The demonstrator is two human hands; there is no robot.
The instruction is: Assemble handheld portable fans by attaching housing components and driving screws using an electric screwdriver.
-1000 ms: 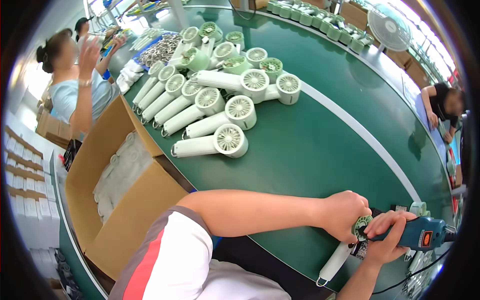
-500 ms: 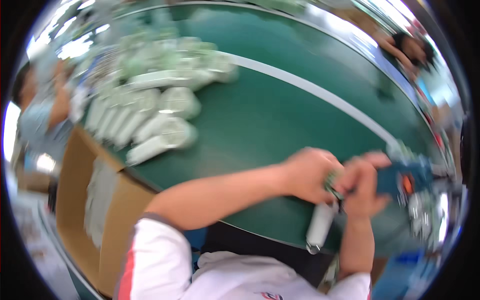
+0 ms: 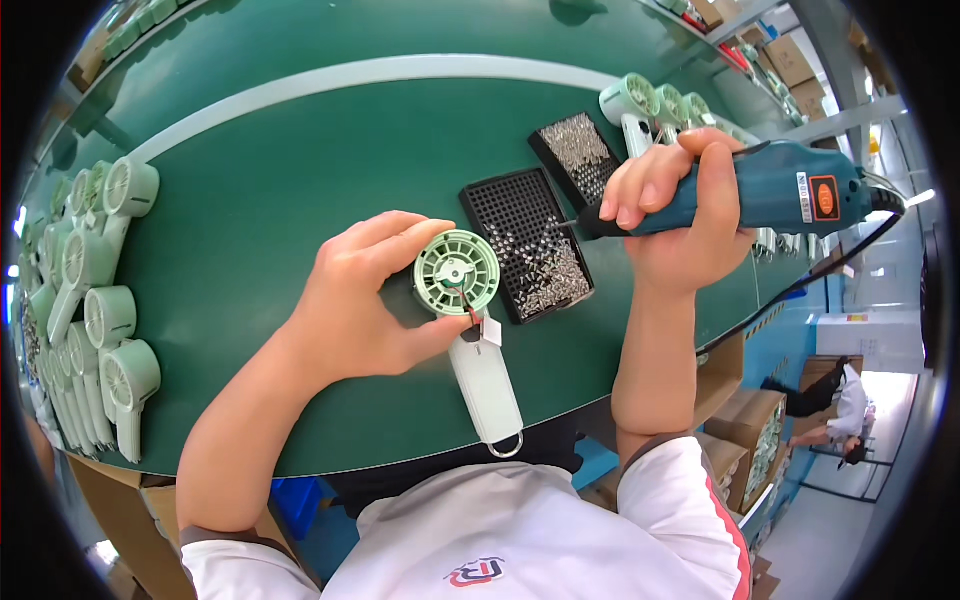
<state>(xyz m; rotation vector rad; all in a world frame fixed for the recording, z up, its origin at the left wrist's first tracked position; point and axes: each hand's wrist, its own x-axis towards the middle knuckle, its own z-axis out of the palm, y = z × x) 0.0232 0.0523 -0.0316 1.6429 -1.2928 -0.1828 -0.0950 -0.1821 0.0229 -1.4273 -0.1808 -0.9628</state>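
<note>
My left hand (image 3: 365, 290) grips a small handheld fan (image 3: 485, 385) by its round green head. The fan has a white handle with a metal ring at its lower end, and red and dark wires show at its open hub. Wrapped round a blue electric screwdriver (image 3: 780, 190) is my right hand (image 3: 680, 205). The tool lies level, its thin bit pointing left over a black screw tray (image 3: 505, 185) full of small silver screws. A second black screw tray (image 3: 575, 150) sits just behind, with screws across most of it.
Many green-and-white fans (image 3: 95, 320) lie piled along the left of the green table (image 3: 330, 150). More fans (image 3: 640, 100) stand at the back right. The screwdriver's black cord (image 3: 800, 295) hangs off the right edge. Cardboard boxes (image 3: 750, 430) and a person (image 3: 845, 405) are beyond it.
My view has swung to the right. Both hands were close together at the fan; now they are apart, with the screwdriver in my right hand and its tip over the screws.
</note>
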